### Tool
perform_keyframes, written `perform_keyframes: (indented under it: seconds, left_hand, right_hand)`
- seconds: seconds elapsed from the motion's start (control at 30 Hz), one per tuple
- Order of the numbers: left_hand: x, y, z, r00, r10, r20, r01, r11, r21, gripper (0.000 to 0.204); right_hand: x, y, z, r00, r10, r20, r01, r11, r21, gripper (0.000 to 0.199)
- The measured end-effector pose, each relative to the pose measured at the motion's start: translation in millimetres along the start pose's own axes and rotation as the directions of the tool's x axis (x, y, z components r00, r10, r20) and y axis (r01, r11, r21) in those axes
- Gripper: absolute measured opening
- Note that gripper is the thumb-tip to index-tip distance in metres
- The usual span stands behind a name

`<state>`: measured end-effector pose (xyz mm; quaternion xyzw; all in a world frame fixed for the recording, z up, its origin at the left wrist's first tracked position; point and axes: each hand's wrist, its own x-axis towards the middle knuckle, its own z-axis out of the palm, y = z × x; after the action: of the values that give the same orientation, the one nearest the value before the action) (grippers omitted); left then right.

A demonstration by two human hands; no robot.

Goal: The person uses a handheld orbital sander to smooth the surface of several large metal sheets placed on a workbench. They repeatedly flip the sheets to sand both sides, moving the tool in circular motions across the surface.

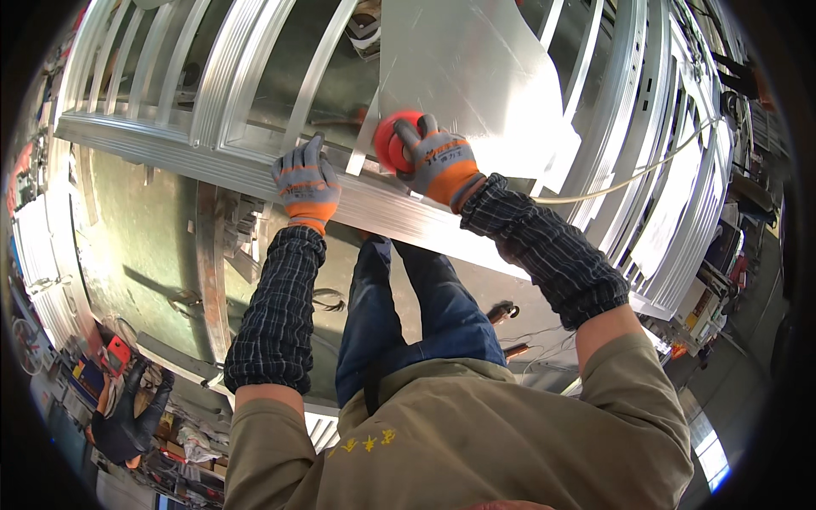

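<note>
Clearly, two gloved hands: right hand [438, 161] clenched around one round red tool [388, 140], left hand [306, 181] resting open-fingered on one ribbed aluminium frame [170, 153].

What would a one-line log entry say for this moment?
left hand: flat on aluminium frame rail | right hand: gripping red round tool | metal sheet: resting above rail

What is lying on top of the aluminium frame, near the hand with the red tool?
A flat shiny metal sheet lies on the aluminium frame, beside the red tool in the right hand. The left hand presses on a frame bar. The frame parts under the sheet are covered.
</note>
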<state>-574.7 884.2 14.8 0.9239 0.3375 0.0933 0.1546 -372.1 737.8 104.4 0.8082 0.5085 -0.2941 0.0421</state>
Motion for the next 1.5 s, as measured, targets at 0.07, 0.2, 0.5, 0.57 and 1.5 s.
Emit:
perform_keyframes:
  seconds: [0.07,0.2,0.5,0.57,1.5]
  left_hand:
    - [-1.0,1.7,-2.3,1.0,0.008,-0.001,-0.008,1.0,0.006,0.04]
    - [-1.4,2.8,-5.2,1.0,0.003,0.002,-0.003,1.0,-0.012,0.039]
    - [-3.3,-0.7,-2.5,0.999,-0.002,0.033,0.003,1.0,-0.023,0.044]
    - [-4.4,-0.8,-1.3,0.999,-0.014,0.048,0.015,1.0,-0.015,0.046]
    - [-0.9,2.9,-8.5,0.999,0.048,0.024,-0.047,0.998,-0.033,0.042]
  right_hand:
    - [-3.9,1.0,13.7,0.994,-0.1,-0.047,0.095,0.99,-0.103,0.07]
    - [19.8,4.4,-3.0,0.99,0.014,-0.142,0.003,0.993,0.117,0.069]
    - [4.4,-3.0,4.5,0.999,-0.039,-0.015,0.039,0.999,0.005,0.075]
    - [17.3,4.3,-7.8,0.999,0.039,-0.032,-0.035,0.992,0.12,0.076]
    - [144.9,55.5,-85.3,0.917,0.207,-0.34,-0.161,0.974,0.158,0.067]
